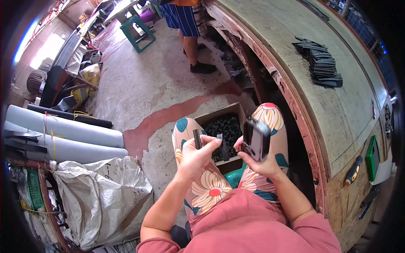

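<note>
Seated, knees apart, floral trousers, pink top. Left hand (195, 157) raised over left knee, fingers curled shut, pinching a short black ridged strip (197, 138) upright betw. thumb and forefinger; a second small dark piece (219, 137) sticking out at fingertips toward the right. Right hand (258, 162) closed round a flat black block-shaped stack (255, 138), held upright, tilted slightly, just above right knee; thumb on near face. Hands near each other, not touching; strip and stack apart.

Cardboard box (215, 114) on floor betw. the knees, just beyond both hands, open top, full of small black pieces (227, 128). Teal seat edge (234, 176) showing below box, betw. the thighs.

Wooden worktop (337, 114) curving along right side, red-painted edge, worn. On it, well away from hands: spread pile of black flat pieces (321, 63) far end; green box-like item (372, 157) and orange-and-black handled tool (352, 170) near end.

Left side on concrete floor (143, 84): grey rolls (63, 130) lying side by side, tied w. yellow cord; white woven sack (101, 194) slumped in front of them. Further back: green stool (136, 30), another person (187, 21) standing in blue striped shorts, dark shoe. Red painted stripe across floor running toward box.
</note>
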`<action>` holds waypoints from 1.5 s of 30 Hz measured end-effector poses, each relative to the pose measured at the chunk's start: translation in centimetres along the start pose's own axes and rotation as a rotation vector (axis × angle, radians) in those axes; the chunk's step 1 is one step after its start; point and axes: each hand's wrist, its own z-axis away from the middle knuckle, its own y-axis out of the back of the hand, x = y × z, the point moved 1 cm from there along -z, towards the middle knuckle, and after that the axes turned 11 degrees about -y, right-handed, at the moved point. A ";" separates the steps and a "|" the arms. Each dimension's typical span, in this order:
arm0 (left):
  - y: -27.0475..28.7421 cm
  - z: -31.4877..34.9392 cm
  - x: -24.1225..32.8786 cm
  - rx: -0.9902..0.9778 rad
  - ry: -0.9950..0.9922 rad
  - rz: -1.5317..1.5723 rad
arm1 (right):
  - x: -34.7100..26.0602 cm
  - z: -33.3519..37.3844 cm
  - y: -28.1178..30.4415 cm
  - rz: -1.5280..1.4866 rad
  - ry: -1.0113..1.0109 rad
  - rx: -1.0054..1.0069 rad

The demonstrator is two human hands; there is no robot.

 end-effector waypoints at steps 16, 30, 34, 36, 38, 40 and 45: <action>-0.6 -0.7 -0.8 -0.085 0.131 0.117 | -2.3 -0.2 -0.5 0.326 0.391 -0.010; -2.3 1.4 -1.9 0.099 -0.052 0.155 | -1.7 -0.2 -2.4 0.056 -0.042 0.178; -2.1 1.4 -2.5 0.107 -0.133 0.087 | -1.8 -0.2 -2.8 -0.004 -0.063 0.195; -2.2 1.4 -2.8 0.113 -0.174 0.065 | -1.8 -0.1 -2.8 -0.025 -0.085 0.200; -2.3 1.5 -2.8 0.124 -0.222 0.036 | -2.0 -0.1 -2.8 0.008 -0.062 0.196; -2.2 1.6 -2.9 0.146 -0.258 -0.065 | -2.1 -0.1 -2.8 -0.001 -0.077 0.195; -2.8 1.7 -3.2 0.187 -0.356 -0.088 | -2.1 -0.2 -3.0 -0.001 -0.121 0.207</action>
